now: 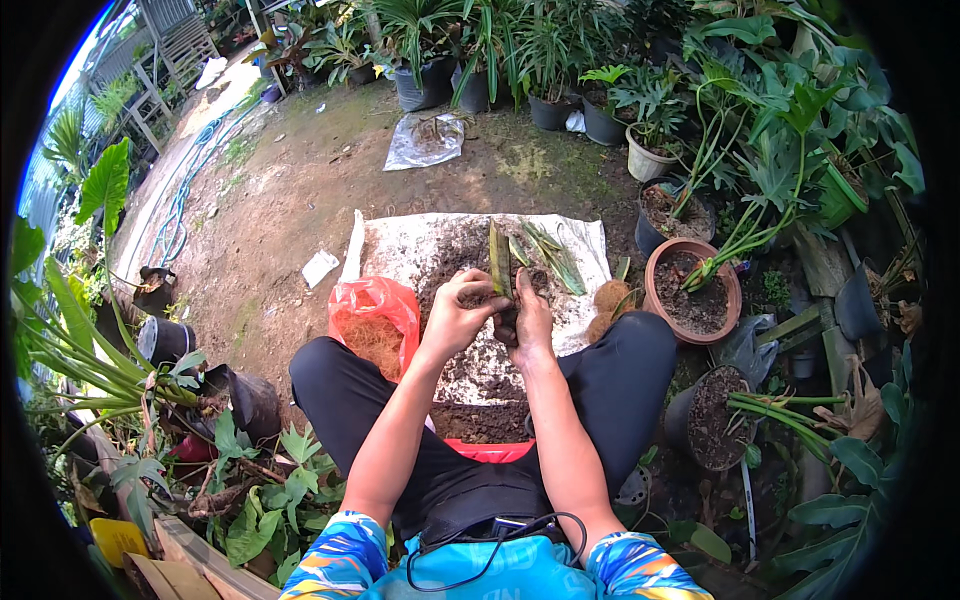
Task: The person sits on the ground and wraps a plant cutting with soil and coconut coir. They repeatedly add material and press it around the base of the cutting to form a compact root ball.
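Both of my hands meet above a white sack sheet (385,240) spread on the ground. An upright, long, green-brown leaf cutting (499,258) rises between them. My left hand (462,315) pinches the leaf low down with bent fingers. Around its base, my right hand (533,318) closes on a dark lump (507,330) that looks like soil; the fingers partly hide it. More cut leaves (556,258) lie on the far right of the sheet, among loose dark soil. Left of my left hand sits a red plastic bag (378,296) with brown fibre (372,338) in it.
A red tub of soil (485,422) stands between my legs. A brown fibre clump (608,296) lies by my right knee. Potted plants surround me, including a terracotta pot (728,325) at right. A clear plastic sheet (425,150) and blue hose (190,180) lie farther off.
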Demonstrator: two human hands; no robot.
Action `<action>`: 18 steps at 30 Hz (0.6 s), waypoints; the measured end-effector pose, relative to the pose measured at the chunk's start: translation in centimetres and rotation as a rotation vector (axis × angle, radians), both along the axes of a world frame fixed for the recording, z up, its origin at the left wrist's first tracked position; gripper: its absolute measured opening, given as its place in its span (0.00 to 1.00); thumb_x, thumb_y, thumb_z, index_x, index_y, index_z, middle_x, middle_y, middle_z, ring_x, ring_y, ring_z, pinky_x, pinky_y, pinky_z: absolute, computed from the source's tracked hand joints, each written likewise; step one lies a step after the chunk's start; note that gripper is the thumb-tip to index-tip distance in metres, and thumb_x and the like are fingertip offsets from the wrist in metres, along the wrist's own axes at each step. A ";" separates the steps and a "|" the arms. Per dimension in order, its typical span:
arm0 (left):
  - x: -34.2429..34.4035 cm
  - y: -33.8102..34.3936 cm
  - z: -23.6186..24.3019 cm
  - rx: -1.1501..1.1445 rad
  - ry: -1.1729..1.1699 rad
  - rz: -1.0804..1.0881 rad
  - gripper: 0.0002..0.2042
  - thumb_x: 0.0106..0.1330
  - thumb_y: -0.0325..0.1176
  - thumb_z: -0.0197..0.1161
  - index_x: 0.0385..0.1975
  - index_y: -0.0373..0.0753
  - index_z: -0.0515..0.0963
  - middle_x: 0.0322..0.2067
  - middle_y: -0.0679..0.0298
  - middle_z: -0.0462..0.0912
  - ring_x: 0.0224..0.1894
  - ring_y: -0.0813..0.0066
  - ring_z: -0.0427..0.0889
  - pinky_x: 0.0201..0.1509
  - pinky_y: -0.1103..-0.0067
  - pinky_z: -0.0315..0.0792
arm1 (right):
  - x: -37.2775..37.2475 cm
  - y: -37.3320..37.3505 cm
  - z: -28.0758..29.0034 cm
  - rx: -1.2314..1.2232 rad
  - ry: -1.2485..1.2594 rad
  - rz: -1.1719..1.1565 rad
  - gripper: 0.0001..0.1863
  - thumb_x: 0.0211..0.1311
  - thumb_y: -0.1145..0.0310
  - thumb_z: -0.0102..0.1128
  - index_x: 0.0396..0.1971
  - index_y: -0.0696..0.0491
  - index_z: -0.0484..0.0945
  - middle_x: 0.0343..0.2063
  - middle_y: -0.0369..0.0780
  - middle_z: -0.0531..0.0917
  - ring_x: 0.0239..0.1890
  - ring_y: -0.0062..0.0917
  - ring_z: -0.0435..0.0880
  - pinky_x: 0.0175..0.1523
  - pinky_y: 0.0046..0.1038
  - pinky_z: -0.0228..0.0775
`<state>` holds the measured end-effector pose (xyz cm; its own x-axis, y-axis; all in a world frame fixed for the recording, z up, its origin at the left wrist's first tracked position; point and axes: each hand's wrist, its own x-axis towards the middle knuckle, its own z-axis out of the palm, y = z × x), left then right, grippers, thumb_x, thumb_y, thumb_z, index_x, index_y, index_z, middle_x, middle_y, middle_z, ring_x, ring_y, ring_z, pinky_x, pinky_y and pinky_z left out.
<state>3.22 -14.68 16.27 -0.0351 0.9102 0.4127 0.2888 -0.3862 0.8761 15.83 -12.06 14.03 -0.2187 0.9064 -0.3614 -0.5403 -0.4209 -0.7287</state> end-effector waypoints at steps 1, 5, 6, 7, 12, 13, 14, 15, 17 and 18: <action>0.1 -0.1 0.1 -0.004 -0.022 -0.020 0.07 0.55 0.24 0.71 0.28 0.29 0.79 0.30 0.69 0.76 0.32 0.85 0.72 0.37 0.84 0.66 | -0.1 -0.1 -0.2 0.036 0.004 -0.016 0.25 0.67 0.43 0.53 0.29 0.52 0.78 0.12 0.30 0.69 0.07 0.14 0.60 0.11 0.20 0.45; -0.1 -0.3 0.6 -0.101 -0.054 -0.062 0.08 0.56 0.26 0.70 0.32 0.29 0.81 0.34 0.64 0.79 0.37 0.79 0.76 0.42 0.81 0.70 | -0.7 -0.3 -0.8 0.134 0.040 -0.087 0.25 0.68 0.43 0.53 0.27 0.52 0.77 0.10 0.28 0.67 0.07 0.13 0.58 0.11 0.22 0.44; -0.2 -0.3 0.6 -0.139 -0.049 -0.064 0.10 0.56 0.27 0.70 0.35 0.29 0.82 0.36 0.62 0.81 0.40 0.76 0.79 0.45 0.79 0.72 | -0.7 -0.3 -1.0 0.142 0.042 -0.094 0.25 0.69 0.43 0.52 0.27 0.52 0.77 0.10 0.28 0.66 0.07 0.13 0.57 0.11 0.21 0.43; -0.2 -0.3 0.5 -0.130 -0.061 -0.050 0.10 0.57 0.26 0.70 0.37 0.29 0.81 0.37 0.62 0.81 0.41 0.76 0.79 0.46 0.79 0.72 | -0.7 -0.2 -1.1 0.150 0.056 -0.079 0.25 0.69 0.43 0.51 0.27 0.52 0.77 0.10 0.28 0.66 0.06 0.13 0.57 0.11 0.21 0.43; 1.2 0.4 -1.3 -0.160 -0.299 0.031 0.21 0.68 0.38 0.63 0.54 0.30 0.73 0.48 0.57 0.81 0.50 0.72 0.79 0.56 0.78 0.71 | -0.7 -0.3 -0.9 0.484 -0.149 -0.107 0.29 0.73 0.44 0.40 0.50 0.58 0.71 0.39 0.41 0.74 0.40 0.26 0.70 0.44 0.27 0.59; 1.5 0.6 -1.8 -0.181 -0.389 0.038 0.23 0.70 0.41 0.62 0.56 0.29 0.72 0.49 0.56 0.80 0.51 0.71 0.78 0.57 0.77 0.70 | -1.0 -0.6 -0.7 0.632 -0.267 -0.105 0.31 0.74 0.44 0.39 0.56 0.60 0.69 0.50 0.45 0.73 0.52 0.31 0.69 0.57 0.30 0.57; 1.7 0.7 -2.2 -0.230 -0.459 0.115 0.26 0.73 0.47 0.56 0.58 0.28 0.69 0.51 0.54 0.79 0.54 0.70 0.76 0.61 0.77 0.68 | -1.3 -1.0 -0.4 0.792 -0.393 -0.108 0.34 0.75 0.45 0.37 0.62 0.61 0.66 0.60 0.49 0.72 0.65 0.37 0.68 0.69 0.33 0.55; 1.8 1.0 -2.5 -0.222 -0.596 0.166 0.23 0.73 0.44 0.56 0.55 0.30 0.72 0.48 0.57 0.80 0.52 0.73 0.77 0.59 0.78 0.68 | -1.7 -1.6 -0.2 0.856 -0.465 -0.041 0.35 0.75 0.45 0.36 0.65 0.61 0.62 0.63 0.51 0.68 0.67 0.39 0.65 0.71 0.34 0.52; 0.7 1.2 -2.8 -0.280 -0.814 0.135 0.19 0.72 0.43 0.58 0.55 0.36 0.72 0.50 0.58 0.79 0.50 0.72 0.78 0.55 0.77 0.73 | -2.2 -2.7 0.5 0.981 -0.636 0.100 0.36 0.75 0.45 0.33 0.69 0.59 0.55 0.69 0.54 0.59 0.71 0.44 0.58 0.74 0.36 0.44; 0.0 1.6 -2.7 -0.321 -0.967 0.104 0.14 0.72 0.39 0.58 0.48 0.36 0.74 0.44 0.58 0.82 0.43 0.71 0.82 0.47 0.75 0.78 | -2.1 -2.6 1.0 1.058 -0.689 0.117 0.37 0.74 0.44 0.32 0.70 0.57 0.53 0.70 0.52 0.57 0.72 0.46 0.55 0.75 0.38 0.42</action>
<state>3.27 -13.05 13.61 -0.3087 0.9462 -0.0971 -0.5774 -0.1053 0.8096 13.71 -14.70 15.04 -0.3727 0.8092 0.4543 0.0845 0.5171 -0.8517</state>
